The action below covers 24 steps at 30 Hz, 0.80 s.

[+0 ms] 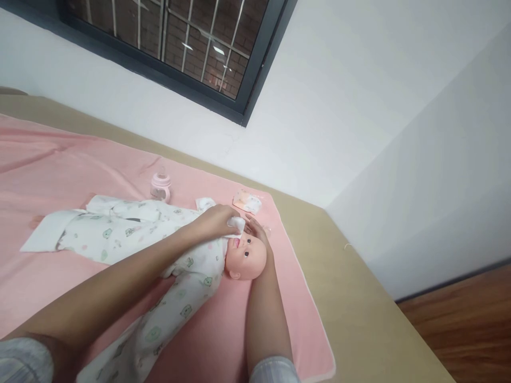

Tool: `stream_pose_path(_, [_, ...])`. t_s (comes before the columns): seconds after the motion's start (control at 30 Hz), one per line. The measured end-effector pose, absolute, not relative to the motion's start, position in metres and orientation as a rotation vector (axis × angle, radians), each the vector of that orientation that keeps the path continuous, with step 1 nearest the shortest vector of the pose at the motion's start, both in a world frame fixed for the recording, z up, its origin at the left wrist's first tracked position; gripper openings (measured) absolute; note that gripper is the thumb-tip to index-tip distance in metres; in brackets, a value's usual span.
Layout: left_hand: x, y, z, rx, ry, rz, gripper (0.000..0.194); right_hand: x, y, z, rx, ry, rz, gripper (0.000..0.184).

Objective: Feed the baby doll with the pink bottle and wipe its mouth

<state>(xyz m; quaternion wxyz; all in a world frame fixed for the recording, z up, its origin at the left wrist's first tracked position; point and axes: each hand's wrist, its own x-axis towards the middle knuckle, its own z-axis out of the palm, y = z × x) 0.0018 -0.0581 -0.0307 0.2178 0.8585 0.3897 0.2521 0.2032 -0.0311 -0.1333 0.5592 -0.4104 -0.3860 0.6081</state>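
Observation:
A baby doll [247,263] in white printed clothes [159,226] lies on its back, its bald head to the right. My left hand [217,219] is closed on a white wipe [238,224] and holds it against the doll's face beside the mouth. On the head's far side is my right hand [257,229], its fingers stretched out by the cheek, the forearm passing round the crown. Part of that hand is hidden by the doll's head. Past my hands lies a small printed soft pack [247,202].
A pink baby bottle [161,186] with a handle stands beyond the doll's body. The pink blanket [303,330] under everything covers much of a tan surface [339,298]. White walls [359,106] and a dark-framed barred window [175,80] rise behind.

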Motion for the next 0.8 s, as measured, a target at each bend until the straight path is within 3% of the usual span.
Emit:
stream_pose_path(0.23, [-0.002, -0.06, -0.029, 2.353, 0.946, 0.67, 0.022, 0.2, -0.037, -0.128, -0.971, -0.912, 1.413, 0.039])
stream_pose_path(0.8, [0.007, -0.071, -0.026, 2.357, 1.017, 0.696, 0.014, 0.196, -0.045, -0.125, -0.969, -0.866, 1.407, 0.04])
